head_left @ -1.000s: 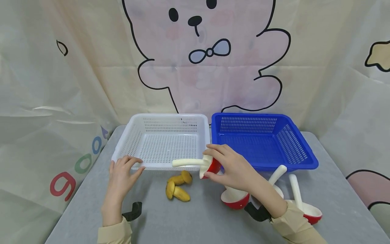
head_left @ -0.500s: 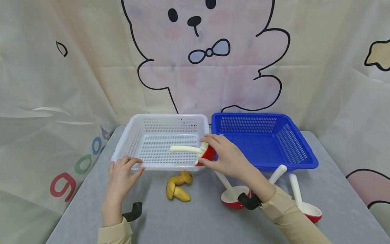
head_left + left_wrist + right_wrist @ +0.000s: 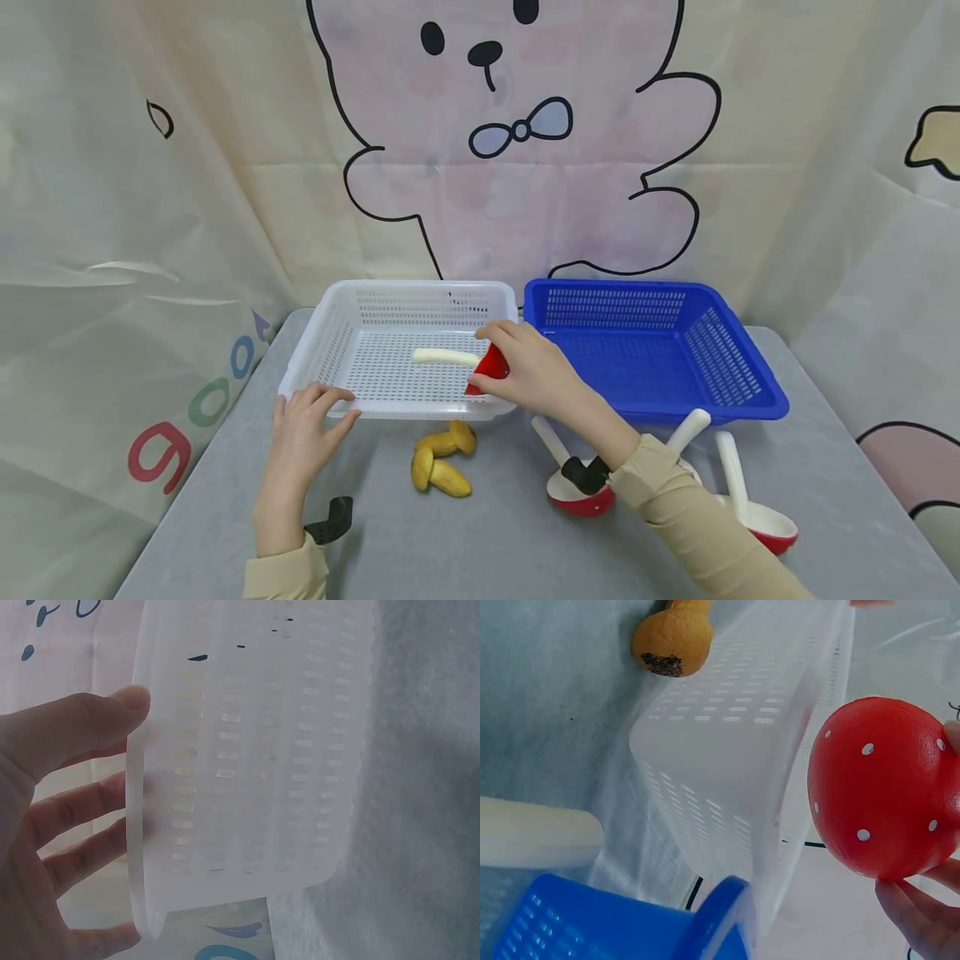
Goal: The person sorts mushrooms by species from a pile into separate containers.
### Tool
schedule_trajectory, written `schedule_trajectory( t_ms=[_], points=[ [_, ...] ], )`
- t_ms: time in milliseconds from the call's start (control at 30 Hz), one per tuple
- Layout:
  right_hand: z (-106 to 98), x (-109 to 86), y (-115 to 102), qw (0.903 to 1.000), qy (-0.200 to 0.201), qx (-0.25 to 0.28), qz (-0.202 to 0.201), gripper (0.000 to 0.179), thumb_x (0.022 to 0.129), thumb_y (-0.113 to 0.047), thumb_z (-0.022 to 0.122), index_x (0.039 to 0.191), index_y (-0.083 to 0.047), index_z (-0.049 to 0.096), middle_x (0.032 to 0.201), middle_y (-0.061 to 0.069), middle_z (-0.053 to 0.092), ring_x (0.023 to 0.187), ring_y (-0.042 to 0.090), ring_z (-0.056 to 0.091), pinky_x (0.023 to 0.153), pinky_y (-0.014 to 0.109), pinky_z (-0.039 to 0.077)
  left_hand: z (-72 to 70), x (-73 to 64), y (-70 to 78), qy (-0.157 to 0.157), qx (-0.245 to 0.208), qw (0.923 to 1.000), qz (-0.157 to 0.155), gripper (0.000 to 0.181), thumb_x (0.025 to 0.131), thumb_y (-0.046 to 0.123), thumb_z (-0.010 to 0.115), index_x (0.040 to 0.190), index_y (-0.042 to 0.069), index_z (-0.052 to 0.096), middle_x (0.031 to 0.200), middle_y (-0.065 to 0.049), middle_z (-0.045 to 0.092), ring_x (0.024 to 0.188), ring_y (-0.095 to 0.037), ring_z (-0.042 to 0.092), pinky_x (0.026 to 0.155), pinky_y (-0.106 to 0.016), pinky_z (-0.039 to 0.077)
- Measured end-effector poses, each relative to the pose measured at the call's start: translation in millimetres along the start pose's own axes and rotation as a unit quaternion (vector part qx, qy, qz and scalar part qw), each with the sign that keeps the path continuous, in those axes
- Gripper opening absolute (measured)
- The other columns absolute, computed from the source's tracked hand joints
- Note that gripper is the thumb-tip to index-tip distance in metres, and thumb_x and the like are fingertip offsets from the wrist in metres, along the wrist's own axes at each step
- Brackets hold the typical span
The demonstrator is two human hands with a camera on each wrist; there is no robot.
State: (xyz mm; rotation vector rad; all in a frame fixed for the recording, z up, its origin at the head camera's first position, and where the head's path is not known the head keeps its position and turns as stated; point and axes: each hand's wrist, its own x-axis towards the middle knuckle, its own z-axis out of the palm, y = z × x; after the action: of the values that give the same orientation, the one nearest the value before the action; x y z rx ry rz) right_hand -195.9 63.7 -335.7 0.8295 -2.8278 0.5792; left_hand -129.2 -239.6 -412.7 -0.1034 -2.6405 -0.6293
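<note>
My right hand holds a red toy mushroom with white dots by its cap. Its long white stem points left over the white basket. In the right wrist view the red cap sits between the thumb and fingers, above the basket rim. At the basket's front left corner, my left hand grips the rim. The left wrist view has the thumb on the near side of the rim and fingertips showing faintly through the wall.
A blue basket stands right of the white one. Two yellow toy mushrooms lie before the white basket. More red-and-white mushrooms lie at the right, one partly behind the right wrist strap, another further right. A printed curtain hangs behind.
My right hand has carried the red mushroom up and leftward, from the white basket's front edge to over its inside. The left hand has stayed at the rim.
</note>
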Motion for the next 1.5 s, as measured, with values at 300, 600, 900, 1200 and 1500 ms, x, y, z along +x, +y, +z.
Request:
schedule_trajectory(
  t_ms=[300, 600, 900, 1200, 1500],
  points=[
    [15.0, 16.8, -4.6, 0.9996, -0.025, 0.002, 0.016, 0.056, 0.083, -0.047, 0.070, 0.129, -0.018, 0.056, 0.130, 0.004, 0.059, 0.109, 0.022, 0.057, 0.079, 0.033, 0.057, -0.1, -0.8, -1.6, 0.001, -0.008, 1.0000, 0.000, 0.018, 0.079, 0.014, 0.078, 0.095, 0.013, 0.070, 0.096, -0.008, 0.064, 0.101, -0.037, 0.055, 0.101, -0.077, 0.019],
    [32.1, 23.7, -4.3, 0.9989, -0.041, -0.011, 0.021, 0.057, 0.081, -0.046, 0.071, 0.127, -0.015, 0.057, 0.127, 0.006, 0.061, 0.105, 0.022, 0.057, 0.076, 0.031, 0.056, 0.2, -0.5, -1.3, -0.004, -0.013, 0.9999, 0.000, 0.018, 0.079, 0.015, 0.077, 0.096, 0.013, 0.069, 0.097, -0.008, 0.064, 0.102, -0.036, 0.056, 0.102, -0.076, 0.019],
    [47.9, 26.2, -0.7, 0.9963, -0.070, -0.027, 0.042, 0.059, 0.081, -0.049, 0.070, 0.130, -0.018, 0.056, 0.128, 0.005, 0.061, 0.106, 0.022, 0.056, 0.078, 0.034, 0.055, 0.1, 0.0, -1.6, -0.005, -0.013, 0.9999, -0.001, 0.018, 0.079, 0.015, 0.077, 0.095, 0.013, 0.070, 0.097, -0.008, 0.064, 0.101, -0.036, 0.056, 0.102, -0.077, 0.019],
    [55.4, 26.6, 1.9, 0.9952, -0.073, -0.055, 0.036, 0.059, 0.080, -0.050, 0.070, 0.128, -0.018, 0.058, 0.126, 0.004, 0.062, 0.101, 0.022, 0.058, 0.080, 0.036, 0.051, 1.1, -0.1, -1.6, -0.006, -0.009, 0.9999, 0.000, 0.018, 0.079, 0.015, 0.077, 0.095, 0.013, 0.069, 0.097, -0.008, 0.064, 0.102, -0.036, 0.055, 0.102, -0.077, 0.019],
    [53.0, 26.5, 2.0, 0.9949, -0.070, -0.058, 0.045, 0.053, 0.085, -0.043, 0.068, 0.129, -0.017, 0.057, 0.126, 0.004, 0.062, 0.107, 0.025, 0.059, 0.087, 0.040, 0.051, 0.6, -0.3, 0.0, -0.004, -0.012, 0.9999, -0.003, 0.018, 0.079, 0.015, 0.077, 0.095, 0.013, 0.069, 0.098, -0.008, 0.064, 0.102, -0.036, 0.055, 0.102, -0.077, 0.019]
  ],
)
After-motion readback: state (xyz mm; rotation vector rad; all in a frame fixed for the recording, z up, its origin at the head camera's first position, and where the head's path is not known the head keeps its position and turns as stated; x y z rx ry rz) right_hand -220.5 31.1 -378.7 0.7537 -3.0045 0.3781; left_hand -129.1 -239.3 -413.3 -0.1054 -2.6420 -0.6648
